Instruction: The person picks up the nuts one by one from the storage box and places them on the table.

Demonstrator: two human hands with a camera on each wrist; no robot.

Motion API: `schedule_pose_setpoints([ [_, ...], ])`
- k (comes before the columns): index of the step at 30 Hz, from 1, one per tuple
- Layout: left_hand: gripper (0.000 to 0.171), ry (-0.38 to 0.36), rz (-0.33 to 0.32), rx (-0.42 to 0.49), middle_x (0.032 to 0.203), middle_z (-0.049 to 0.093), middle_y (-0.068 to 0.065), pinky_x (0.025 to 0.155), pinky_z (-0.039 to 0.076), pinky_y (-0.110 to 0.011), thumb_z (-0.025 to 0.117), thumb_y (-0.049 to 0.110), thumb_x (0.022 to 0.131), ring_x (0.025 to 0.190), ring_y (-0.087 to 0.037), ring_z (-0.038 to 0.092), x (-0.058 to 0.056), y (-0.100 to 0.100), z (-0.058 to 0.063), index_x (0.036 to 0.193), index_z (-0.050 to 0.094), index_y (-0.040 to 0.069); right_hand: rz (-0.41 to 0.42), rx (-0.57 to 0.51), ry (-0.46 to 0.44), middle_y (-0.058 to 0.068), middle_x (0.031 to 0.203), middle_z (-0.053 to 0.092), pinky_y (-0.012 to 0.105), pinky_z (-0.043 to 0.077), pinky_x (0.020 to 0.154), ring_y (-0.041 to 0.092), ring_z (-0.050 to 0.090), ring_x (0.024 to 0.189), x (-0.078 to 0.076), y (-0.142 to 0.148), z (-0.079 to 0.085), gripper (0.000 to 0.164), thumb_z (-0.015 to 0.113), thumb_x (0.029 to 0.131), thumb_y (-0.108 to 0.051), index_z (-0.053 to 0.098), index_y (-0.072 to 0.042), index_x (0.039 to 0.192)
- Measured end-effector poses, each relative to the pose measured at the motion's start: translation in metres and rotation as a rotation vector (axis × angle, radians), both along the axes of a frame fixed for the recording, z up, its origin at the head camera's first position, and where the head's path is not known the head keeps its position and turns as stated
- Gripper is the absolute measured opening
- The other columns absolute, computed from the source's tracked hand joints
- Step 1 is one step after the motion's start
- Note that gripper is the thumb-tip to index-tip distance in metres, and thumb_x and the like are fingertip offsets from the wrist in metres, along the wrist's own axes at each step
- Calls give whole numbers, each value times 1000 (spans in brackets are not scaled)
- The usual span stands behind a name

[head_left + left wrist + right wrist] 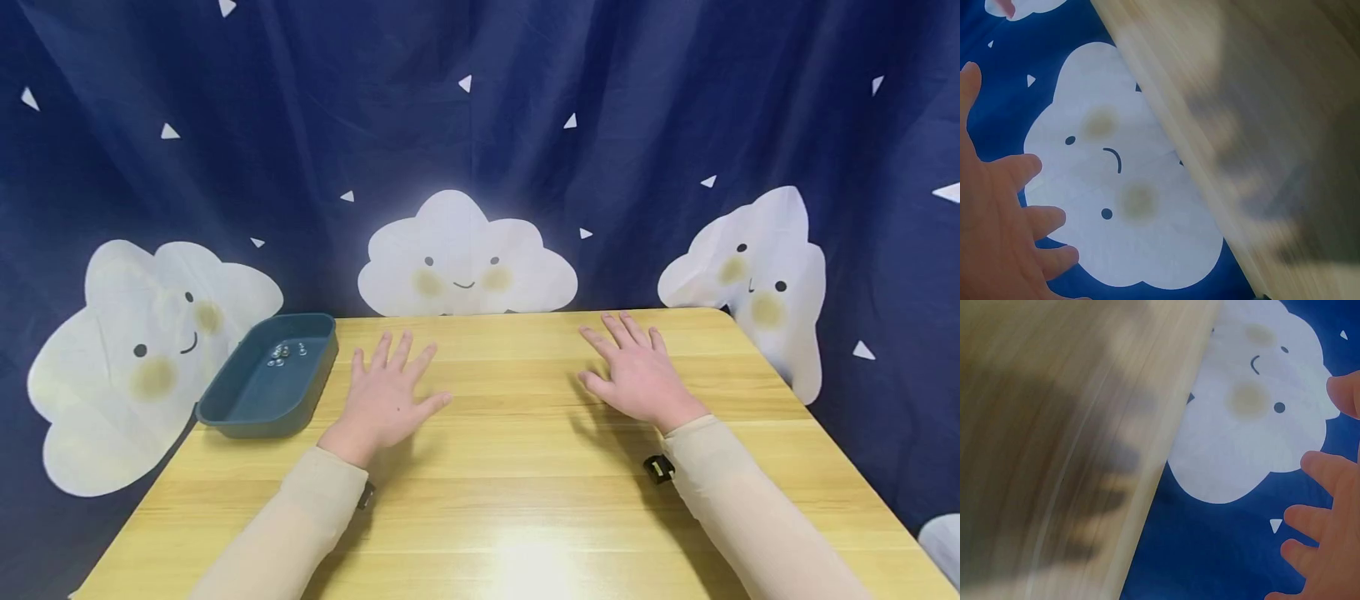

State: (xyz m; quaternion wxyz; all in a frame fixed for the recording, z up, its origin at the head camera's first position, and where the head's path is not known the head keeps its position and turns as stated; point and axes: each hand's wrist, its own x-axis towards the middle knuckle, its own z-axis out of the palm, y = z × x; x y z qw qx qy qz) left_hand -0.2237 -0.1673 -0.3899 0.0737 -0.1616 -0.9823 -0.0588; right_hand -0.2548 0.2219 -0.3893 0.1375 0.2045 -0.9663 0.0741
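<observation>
A dark blue curtain (517,50) hung behind your bench (517,433), printed with white triangles (169,132) and smiling clouds (457,225). The middle cloud stood just beyond the bench's far edge, with one more to either side. A small black piece (658,468) sat at your right cuff, and part of another dark piece showed at the left one. The tray (258,396) lay at the far left corner, along the bench's left edge, and its side wall stood between your left hand (384,407) and the beads (278,351).

Those beads were gathered loosely on the tray floor, toward its far end. The tray was to the left of your left fingers, near but apart from them, and well apart from your right hand (637,379). Both hands had their fingers straight and spread, thumbs out toward each other, holding nothing; their shadows fell on the bench.

The bench had a pale yellow wood grain, with a bright glare at the near side. The tray was smooth, blue-green and oblong with rounded corners. The beads looked round and shiny, though they were too small to tell glass from metal. Your sleeves (750,508) were plain cream cloth.
</observation>
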Motion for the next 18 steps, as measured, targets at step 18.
schedule_pose_setpoints([
  [18,94,36,20,-30,165,20,-17,110,3,-74,26,86,88,151,-46,11,4,-20,3,160,32,26,-1,-20,8,19,162,28,74,10,109,43,16,150,6,-3,8,72,56,95,-56,42,-19,155],
])
